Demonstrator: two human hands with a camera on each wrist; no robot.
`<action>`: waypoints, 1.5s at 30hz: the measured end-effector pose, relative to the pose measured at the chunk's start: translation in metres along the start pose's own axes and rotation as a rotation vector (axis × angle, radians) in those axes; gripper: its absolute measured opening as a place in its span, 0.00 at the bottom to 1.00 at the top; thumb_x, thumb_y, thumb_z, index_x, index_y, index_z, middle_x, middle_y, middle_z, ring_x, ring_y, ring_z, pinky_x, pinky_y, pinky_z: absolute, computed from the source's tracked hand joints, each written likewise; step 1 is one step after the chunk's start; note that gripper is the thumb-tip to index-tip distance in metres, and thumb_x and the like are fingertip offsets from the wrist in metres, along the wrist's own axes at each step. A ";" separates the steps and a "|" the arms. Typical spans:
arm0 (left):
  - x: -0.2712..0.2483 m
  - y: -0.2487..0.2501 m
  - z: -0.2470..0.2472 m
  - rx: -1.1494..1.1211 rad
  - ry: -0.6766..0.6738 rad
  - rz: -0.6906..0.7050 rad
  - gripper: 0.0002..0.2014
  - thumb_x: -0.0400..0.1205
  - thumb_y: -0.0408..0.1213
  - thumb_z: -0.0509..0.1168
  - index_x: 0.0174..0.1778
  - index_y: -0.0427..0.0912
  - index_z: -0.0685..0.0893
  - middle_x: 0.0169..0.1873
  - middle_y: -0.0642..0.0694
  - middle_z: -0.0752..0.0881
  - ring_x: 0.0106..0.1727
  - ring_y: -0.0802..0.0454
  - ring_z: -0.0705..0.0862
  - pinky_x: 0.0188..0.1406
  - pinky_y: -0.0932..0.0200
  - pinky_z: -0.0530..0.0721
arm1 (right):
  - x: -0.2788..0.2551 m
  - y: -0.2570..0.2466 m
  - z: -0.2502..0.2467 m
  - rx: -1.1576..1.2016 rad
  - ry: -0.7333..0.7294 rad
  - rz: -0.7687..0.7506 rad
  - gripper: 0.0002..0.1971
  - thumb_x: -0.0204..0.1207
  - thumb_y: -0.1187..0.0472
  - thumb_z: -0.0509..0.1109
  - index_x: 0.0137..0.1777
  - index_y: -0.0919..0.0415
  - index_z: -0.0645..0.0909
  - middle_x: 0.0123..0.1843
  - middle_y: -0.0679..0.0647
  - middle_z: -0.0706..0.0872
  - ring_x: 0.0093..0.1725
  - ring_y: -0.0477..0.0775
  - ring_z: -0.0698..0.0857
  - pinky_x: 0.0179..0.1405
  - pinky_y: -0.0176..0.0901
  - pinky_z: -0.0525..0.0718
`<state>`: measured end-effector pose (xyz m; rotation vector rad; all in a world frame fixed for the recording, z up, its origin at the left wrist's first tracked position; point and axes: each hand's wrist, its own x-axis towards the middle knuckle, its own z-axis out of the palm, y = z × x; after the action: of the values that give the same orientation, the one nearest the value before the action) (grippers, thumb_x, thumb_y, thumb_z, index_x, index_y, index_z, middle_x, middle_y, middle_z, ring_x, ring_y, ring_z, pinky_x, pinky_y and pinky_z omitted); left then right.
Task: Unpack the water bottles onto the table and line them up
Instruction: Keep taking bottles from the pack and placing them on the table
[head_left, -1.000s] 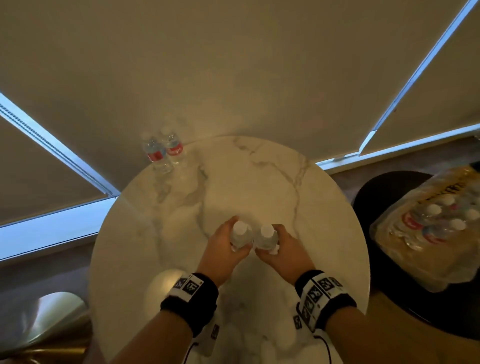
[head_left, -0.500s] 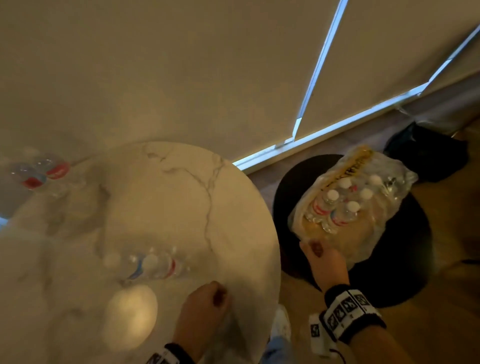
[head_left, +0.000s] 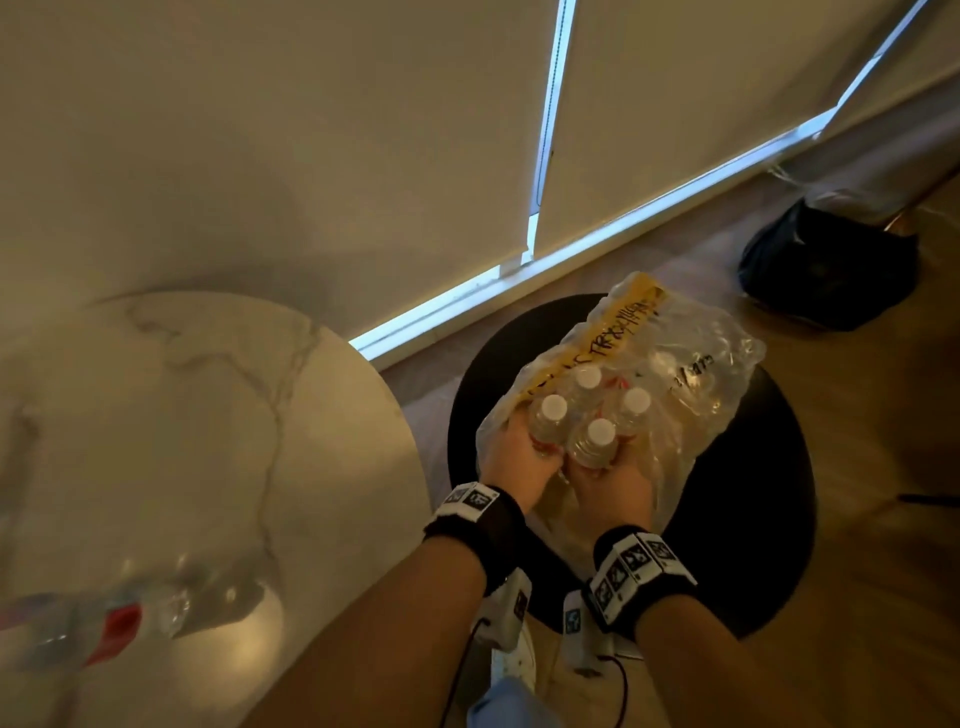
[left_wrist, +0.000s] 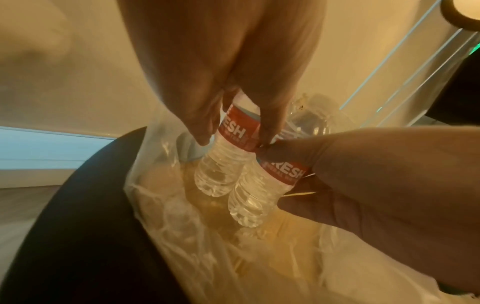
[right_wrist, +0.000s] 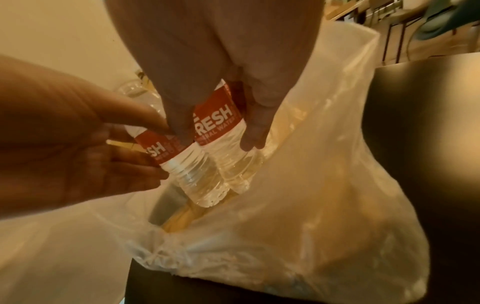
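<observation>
Pick-up step: one water bottle (left_wrist: 228, 148) is gripped by left hand (head_left: 517, 457), another (right_wrist: 221, 131) by right hand (head_left: 613, 480), fingers curled at labels, inside torn plastic pack (head_left: 691, 374) on black stool (head_left: 753, 519). Next, prob.: lift clear, carry to marble table (head_left: 208, 441), align w/ bottles there.

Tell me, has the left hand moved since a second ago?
Yes. The left hand has left the marble table and gone right to the plastic pack on the black stool, where it grips a bottle.
</observation>
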<state>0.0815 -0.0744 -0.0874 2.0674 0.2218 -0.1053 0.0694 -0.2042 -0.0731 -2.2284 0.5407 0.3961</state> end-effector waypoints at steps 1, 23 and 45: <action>0.004 -0.004 0.004 -0.004 -0.004 -0.013 0.32 0.76 0.60 0.72 0.75 0.67 0.70 0.71 0.62 0.79 0.72 0.60 0.79 0.74 0.49 0.79 | 0.000 0.000 -0.001 -0.008 -0.022 0.001 0.28 0.73 0.42 0.72 0.69 0.51 0.69 0.58 0.61 0.87 0.58 0.69 0.86 0.58 0.57 0.82; -0.312 -0.090 -0.245 -0.129 0.285 -0.269 0.25 0.72 0.46 0.76 0.64 0.61 0.77 0.56 0.59 0.87 0.58 0.61 0.86 0.62 0.49 0.87 | -0.284 -0.052 0.122 -0.051 -0.520 -0.483 0.30 0.64 0.45 0.81 0.66 0.42 0.74 0.61 0.45 0.87 0.57 0.48 0.87 0.57 0.49 0.89; -0.376 -0.135 -0.292 0.422 -0.049 -0.628 0.20 0.80 0.65 0.62 0.50 0.52 0.81 0.44 0.52 0.87 0.47 0.51 0.87 0.53 0.53 0.86 | -0.299 -0.060 0.146 -0.300 -0.509 -0.398 0.21 0.75 0.45 0.73 0.64 0.54 0.80 0.54 0.48 0.86 0.54 0.49 0.85 0.55 0.43 0.84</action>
<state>-0.3197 0.2020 0.0014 2.3326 0.8758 -0.6294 -0.1735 0.0180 0.0047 -2.3199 -0.2437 0.8376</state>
